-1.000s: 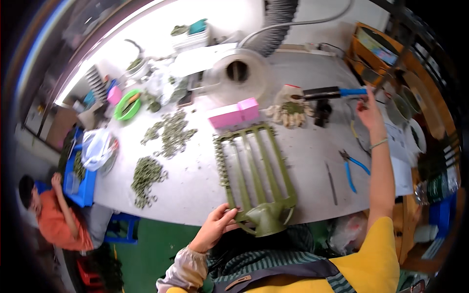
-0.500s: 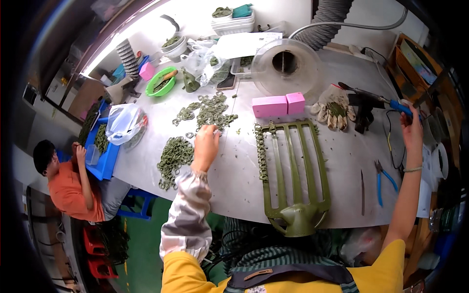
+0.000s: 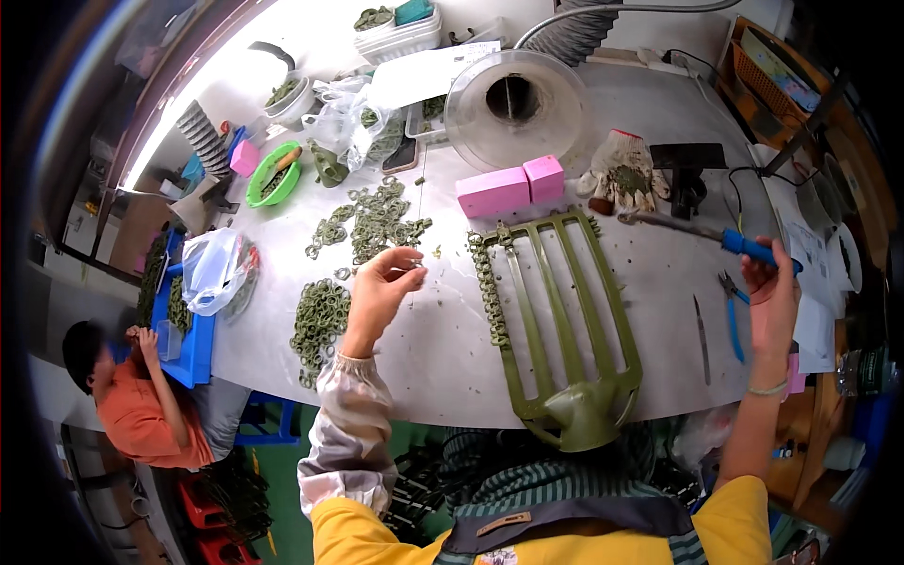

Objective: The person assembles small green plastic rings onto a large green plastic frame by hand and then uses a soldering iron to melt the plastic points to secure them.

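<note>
At the near edge of the grey counter (image 3: 433, 367), the olive-green slatted frame (image 3: 557, 311) lay flat, its flared cup (image 3: 582, 414) toward the person's striped apron (image 3: 556, 490) and touched by neither hand. To its right, a slim pointed tool (image 3: 702, 341) and blue-handled pliers (image 3: 734, 325) lay side by side. The left hand (image 3: 379, 294), above a pale sleeve cover (image 3: 353, 414), hung over the counter left of the frame with thumb and forefinger drawn nearly together; whether a small ring sat between them could not be told. The right hand (image 3: 770, 292) grasped a blue-handled soldering iron (image 3: 733, 241), whose tip pointed left, beyond the frame's far right corner. Just beside the left hand lay a heap of small green rings (image 3: 320, 325), with a looser spread of rings (image 3: 381, 221) farther back; more small pieces lined the frame's left rail. Beyond the frame stood two pink blocks (image 3: 492, 193), end to end, and right of them a soiled knitted glove (image 3: 621, 169) near a black stand (image 3: 688, 179). Farther off were a bright green bowl (image 3: 256, 195), a phone (image 3: 400, 155) and a round translucent hood (image 3: 463, 113).
</note>
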`<action>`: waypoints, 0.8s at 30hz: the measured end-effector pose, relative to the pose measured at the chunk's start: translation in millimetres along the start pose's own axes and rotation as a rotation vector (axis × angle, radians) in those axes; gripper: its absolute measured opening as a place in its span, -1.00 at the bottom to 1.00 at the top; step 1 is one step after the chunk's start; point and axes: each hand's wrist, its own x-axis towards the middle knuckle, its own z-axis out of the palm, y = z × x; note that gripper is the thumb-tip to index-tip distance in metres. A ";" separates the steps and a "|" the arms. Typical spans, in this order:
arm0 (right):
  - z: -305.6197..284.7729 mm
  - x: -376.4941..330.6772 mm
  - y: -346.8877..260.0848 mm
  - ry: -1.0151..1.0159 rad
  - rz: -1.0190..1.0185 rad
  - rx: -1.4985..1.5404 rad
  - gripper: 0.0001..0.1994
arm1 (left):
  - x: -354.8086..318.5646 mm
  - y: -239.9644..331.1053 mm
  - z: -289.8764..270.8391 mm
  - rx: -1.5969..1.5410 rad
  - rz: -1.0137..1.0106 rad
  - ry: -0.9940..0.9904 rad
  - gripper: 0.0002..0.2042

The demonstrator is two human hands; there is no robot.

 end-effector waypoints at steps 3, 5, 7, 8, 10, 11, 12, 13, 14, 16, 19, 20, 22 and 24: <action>22.5 -29.2 14.8 -0.025 -0.002 -0.038 -0.70 | -5.3 24.6 27.2 0.007 0.094 -0.118 -0.75; 35.5 -43.1 23.4 -0.035 -0.004 -0.072 -0.71 | -3.5 33.9 46.7 0.146 0.193 -0.112 -0.75; 48.3 -52.6 32.6 -0.030 -0.018 -0.120 -0.71 | 2.2 37.7 60.9 0.127 0.234 -0.123 -0.80; 53.1 -55.9 37.0 -0.030 -0.015 -0.123 -0.71 | 5.3 35.9 65.5 0.146 0.316 -0.121 -0.81; 60.5 -60.3 43.6 -0.057 -0.026 -0.172 -0.71 | 8.5 36.9 74.5 0.188 0.383 -0.113 -0.83; 63.8 -62.0 45.6 -0.058 -0.036 -0.176 -0.71 | 10.8 38.2 79.1 0.232 0.453 -0.103 -0.85; 66.1 -63.1 47.2 -0.052 -0.035 -0.178 -0.71 | 14.9 35.3 83.8 0.231 0.452 -0.109 -0.85; 68.1 -63.8 48.7 -0.059 -0.036 -0.183 -0.71 | 19.0 34.6 88.4 0.269 0.488 -0.113 -0.85; 69.5 -63.8 50.2 -0.066 -0.036 -0.188 -0.71 | 22.2 34.6 92.0 0.308 0.525 -0.117 -0.85; 71.4 -62.0 53.8 -0.067 -0.033 -0.185 -0.70 | 27.0 33.6 94.1 0.450 0.486 -0.103 -0.84; 74.4 -59.9 58.8 -0.083 -0.025 -0.174 -0.69 | 31.3 30.2 95.6 0.650 0.690 -0.024 -0.83; 75.3 -59.4 60.5 -0.093 -0.025 -0.174 -0.69 | 32.7 29.5 96.5 0.651 0.691 -0.030 -0.83; 76.9 -58.1 63.7 -0.099 -0.025 -0.173 -0.69 | 35.6 28.2 97.5 0.724 0.729 -0.046 -0.84; 78.8 -56.1 67.1 -0.102 -0.003 -0.167 -0.69 | 37.5 28.6 99.2 0.737 0.735 -0.065 -0.84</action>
